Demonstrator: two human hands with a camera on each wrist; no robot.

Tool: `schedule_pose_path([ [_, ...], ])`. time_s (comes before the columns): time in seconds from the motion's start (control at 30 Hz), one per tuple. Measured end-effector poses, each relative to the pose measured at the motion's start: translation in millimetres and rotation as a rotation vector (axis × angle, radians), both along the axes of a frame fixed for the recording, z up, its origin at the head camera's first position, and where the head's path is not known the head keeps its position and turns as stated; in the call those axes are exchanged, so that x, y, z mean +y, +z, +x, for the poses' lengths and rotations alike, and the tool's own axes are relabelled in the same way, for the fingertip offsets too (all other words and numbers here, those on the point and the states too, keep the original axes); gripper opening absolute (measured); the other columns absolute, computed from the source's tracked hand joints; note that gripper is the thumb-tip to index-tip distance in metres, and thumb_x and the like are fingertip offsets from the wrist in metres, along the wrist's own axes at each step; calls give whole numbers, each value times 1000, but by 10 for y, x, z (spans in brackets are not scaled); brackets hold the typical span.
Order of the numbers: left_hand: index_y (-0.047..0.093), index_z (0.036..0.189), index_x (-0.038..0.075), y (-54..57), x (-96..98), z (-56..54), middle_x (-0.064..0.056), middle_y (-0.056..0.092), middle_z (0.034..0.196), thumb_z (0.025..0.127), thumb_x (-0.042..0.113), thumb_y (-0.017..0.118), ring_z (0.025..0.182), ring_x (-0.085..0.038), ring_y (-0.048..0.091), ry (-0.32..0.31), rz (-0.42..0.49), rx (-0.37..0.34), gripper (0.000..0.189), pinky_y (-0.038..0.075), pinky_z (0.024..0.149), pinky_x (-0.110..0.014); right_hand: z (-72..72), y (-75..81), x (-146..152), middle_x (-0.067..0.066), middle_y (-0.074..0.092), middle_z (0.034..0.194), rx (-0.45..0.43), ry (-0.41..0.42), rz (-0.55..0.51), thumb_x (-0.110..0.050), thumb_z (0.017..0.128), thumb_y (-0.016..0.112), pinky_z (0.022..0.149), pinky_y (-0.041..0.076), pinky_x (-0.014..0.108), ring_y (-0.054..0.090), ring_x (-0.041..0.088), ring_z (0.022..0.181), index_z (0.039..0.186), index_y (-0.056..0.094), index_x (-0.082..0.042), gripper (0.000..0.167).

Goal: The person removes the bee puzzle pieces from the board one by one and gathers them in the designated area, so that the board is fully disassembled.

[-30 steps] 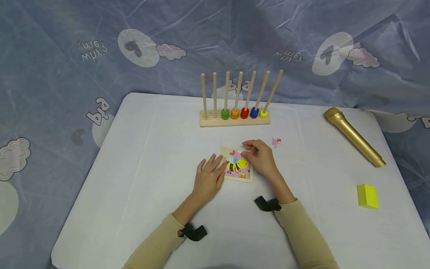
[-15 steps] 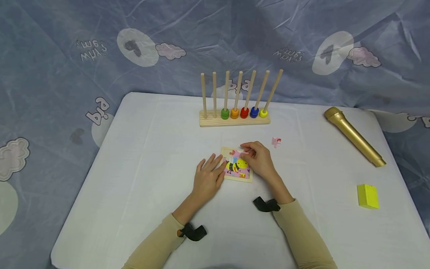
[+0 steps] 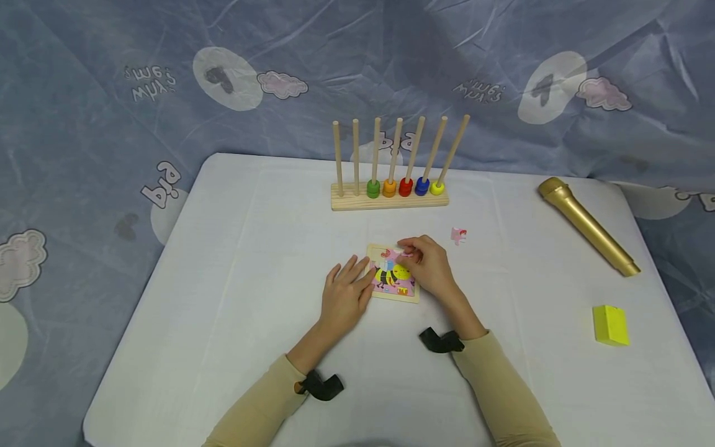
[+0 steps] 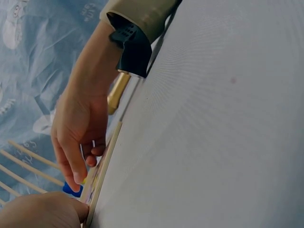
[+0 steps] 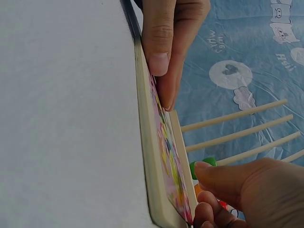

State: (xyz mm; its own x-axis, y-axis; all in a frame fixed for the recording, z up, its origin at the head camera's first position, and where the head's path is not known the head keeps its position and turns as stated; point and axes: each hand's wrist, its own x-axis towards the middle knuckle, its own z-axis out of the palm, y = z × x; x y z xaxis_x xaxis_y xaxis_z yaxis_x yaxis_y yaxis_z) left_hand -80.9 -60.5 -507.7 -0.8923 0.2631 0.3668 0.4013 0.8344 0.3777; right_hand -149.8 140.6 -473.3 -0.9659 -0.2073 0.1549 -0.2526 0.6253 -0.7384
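Note:
A small square wooden jigsaw puzzle (image 3: 395,288) with a yellow and black bee on pink lies flat on the table. My left hand (image 3: 344,301) rests on its left edge with the fingers straight and spread, steadying contact along the frame. Over the upper right part of the puzzle, my right hand (image 3: 431,267) pinches a small pink puzzle piece between thumb and index finger; the fingers hide most of it. In the right wrist view, the puzzle (image 5: 164,156) is seen edge-on, with the right hand (image 5: 237,190) at its near corner. Another pink puzzle piece (image 3: 458,235) lies apart to the upper right.
Behind the puzzle stands a wooden peg rack (image 3: 357,202) with upright rods and coloured beads. A gold microphone (image 3: 589,226) lies at the right, with a yellow block (image 3: 611,325) nearer the front. A patterned blue cloth (image 3: 335,37) hangs behind the white table (image 3: 240,248).
My right hand has shifted slightly left over the puzzle's upper right part. The left hand keeps its place on the left edge, and the loose piece stays put.

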Motion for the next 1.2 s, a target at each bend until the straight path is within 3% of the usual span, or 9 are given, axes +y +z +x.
schedule_pose_path([
  [0.63,71,122,16,-9,7,-7,-3,59,139,93,25,66,135,-27,49,11,6,-3,31,38,107,-55,30,-10,-53,11,56,82,-45,-24,97,-8,81,78,60,34,25,47,18,70,107,73,-2,27],
  [1.2,71,121,16,-8,9,-5,-4,59,139,93,24,66,135,-27,49,13,2,-1,30,37,107,-55,42,3,-88,9,57,84,-43,-43,150,-9,84,75,63,37,29,50,20,72,105,70,-8,22],
])
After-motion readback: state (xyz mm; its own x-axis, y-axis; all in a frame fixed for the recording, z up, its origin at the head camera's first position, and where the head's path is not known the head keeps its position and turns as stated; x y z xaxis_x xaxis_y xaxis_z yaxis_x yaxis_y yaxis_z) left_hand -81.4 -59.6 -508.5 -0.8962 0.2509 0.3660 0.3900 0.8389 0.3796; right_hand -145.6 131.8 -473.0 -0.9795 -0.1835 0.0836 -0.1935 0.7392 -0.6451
